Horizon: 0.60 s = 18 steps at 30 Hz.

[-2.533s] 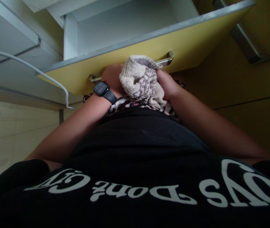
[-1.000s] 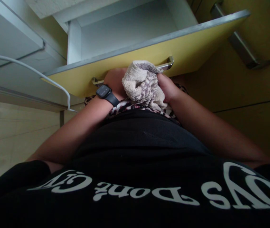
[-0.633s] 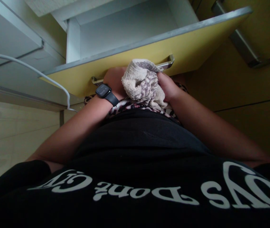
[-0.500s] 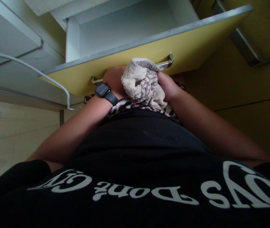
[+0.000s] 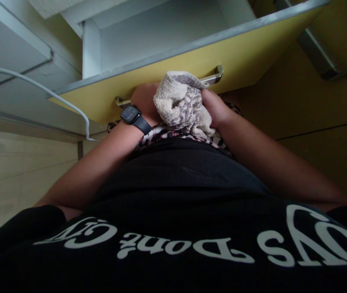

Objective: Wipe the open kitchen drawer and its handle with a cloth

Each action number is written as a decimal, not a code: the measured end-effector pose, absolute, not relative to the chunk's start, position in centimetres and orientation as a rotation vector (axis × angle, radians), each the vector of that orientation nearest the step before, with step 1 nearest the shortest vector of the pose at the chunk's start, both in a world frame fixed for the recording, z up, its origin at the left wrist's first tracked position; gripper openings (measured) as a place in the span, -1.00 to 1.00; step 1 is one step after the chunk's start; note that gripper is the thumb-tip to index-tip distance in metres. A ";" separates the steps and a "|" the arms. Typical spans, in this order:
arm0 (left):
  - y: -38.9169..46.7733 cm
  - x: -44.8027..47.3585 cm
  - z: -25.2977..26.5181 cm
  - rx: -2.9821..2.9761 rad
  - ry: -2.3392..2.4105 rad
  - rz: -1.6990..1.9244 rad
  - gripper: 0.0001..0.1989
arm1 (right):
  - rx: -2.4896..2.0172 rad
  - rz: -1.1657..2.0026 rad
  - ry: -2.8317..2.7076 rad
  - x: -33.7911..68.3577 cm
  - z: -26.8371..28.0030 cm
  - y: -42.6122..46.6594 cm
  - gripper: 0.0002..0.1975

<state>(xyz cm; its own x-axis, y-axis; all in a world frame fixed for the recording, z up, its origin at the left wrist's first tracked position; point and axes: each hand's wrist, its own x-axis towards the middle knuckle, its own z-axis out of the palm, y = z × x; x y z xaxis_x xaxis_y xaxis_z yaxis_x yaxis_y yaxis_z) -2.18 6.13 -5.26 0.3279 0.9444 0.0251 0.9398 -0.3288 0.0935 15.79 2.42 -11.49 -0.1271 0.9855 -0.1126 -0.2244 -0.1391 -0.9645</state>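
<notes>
A bunched cream and grey-brown towel [image 5: 181,103] hangs between my two hands, close to my waist and in front of the drawer front. My left hand [image 5: 145,99], with a black watch [image 5: 131,115] on its wrist, is closed at the towel's left side; its fingers are hidden behind the cloth. On the other side my right hand [image 5: 214,106] grips the towel, its fingers also covered by the folds. Just beyond the towel is the metal handle [image 5: 212,76] of the pulled-out yellow drawer [image 5: 243,61].
A pale cable [image 5: 54,95] curves across on the left, in front of white cabinet panels [image 5: 8,49]. Light floor tiles [image 5: 23,171] show at lower left. More yellow cabinet front with a large metal handle [image 5: 319,55] is at right.
The view has shifted slightly, so the drawer and hands sit a little higher and further left. Both hands keep hold of the towel, which looks almost unchanged in shape.
</notes>
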 end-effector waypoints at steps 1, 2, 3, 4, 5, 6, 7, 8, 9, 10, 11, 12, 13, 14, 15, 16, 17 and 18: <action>6.2 -2.2 -5.3 2.504 1.786 0.116 -0.61 | -1.067 1.491 -1.049 15.8 -11.5 2.4 -0.49; 6.2 -2.2 -5.3 2.501 1.789 0.118 -0.61 | -1.064 1.494 -1.050 15.8 -11.5 2.5 -0.49; 6.3 -2.2 -5.3 2.500 1.790 0.121 -0.61 | -1.062 1.495 -1.050 15.8 -11.5 2.5 -0.49; 6.3 -2.2 -5.2 2.500 1.787 0.124 -0.60 | -1.060 1.496 -1.051 15.8 -11.6 2.5 -0.48; 6.3 -2.2 -5.2 2.503 1.781 0.128 -0.59 | -1.057 1.495 -1.051 15.8 -11.6 2.5 -0.48; 6.3 -2.2 -5.2 2.508 1.770 0.130 -0.58 | -1.055 1.497 -1.052 15.7 -11.7 2.5 -0.47; 6.3 -2.3 -5.2 2.512 1.759 0.133 -0.58 | -1.051 1.497 -1.051 15.7 -11.7 2.5 -0.47; 6.3 -2.3 -5.1 2.514 1.752 0.135 -0.57 | -1.045 1.496 -1.050 15.7 -11.8 2.6 -0.47; 6.2 -2.3 -5.2 2.514 1.751 0.139 -0.57 | -1.037 1.496 -1.048 15.7 -11.9 2.6 -0.47; 6.2 -2.3 -5.2 2.510 1.757 0.144 -0.56 | -1.029 1.497 -1.047 15.8 -11.9 2.6 -0.49; 6.2 -2.3 -5.2 2.505 1.767 0.149 -0.55 | -1.023 1.498 -1.046 15.8 -11.9 2.6 -0.50; 6.1 -2.3 -5.3 2.500 1.778 0.155 -0.55 | -1.018 1.501 -1.047 15.8 -11.9 2.6 -0.51; 6.1 -2.3 -5.3 2.498 1.784 0.160 -0.54 | -1.016 1.504 -1.048 15.8 -11.9 2.6 -0.52; 6.1 -2.3 -5.3 2.500 1.786 0.164 -0.55 | -1.017 1.509 -1.050 15.8 -11.9 2.6 -0.52; 6.1 -2.3 -5.3 2.504 1.785 0.168 -0.57 | -1.018 1.512 -1.052 15.9 -11.8 2.6 -0.52; 6.0 -2.3 -5.3 2.509 1.785 0.170 -0.59 | -1.018 1.514 -1.055 15.9 -11.7 2.5 -0.51; 6.0 -2.3 -5.2 2.513 1.786 0.173 -0.61 | -1.016 1.515 -1.057 15.9 -11.7 2.5 -0.51; 5.9 -2.2 -5.2 2.516 1.790 0.174 -0.63 | -1.014 1.517 -1.058 15.9 -11.6 2.5 -0.51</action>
<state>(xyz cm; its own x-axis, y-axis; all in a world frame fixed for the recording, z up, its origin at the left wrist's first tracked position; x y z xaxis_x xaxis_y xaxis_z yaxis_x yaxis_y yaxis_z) -2.25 5.95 -5.20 0.3240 0.9439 0.0636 0.9384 -0.3292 0.1049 15.87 2.49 -11.63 -0.1634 0.9822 -0.0927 -0.2521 -0.1324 -0.9586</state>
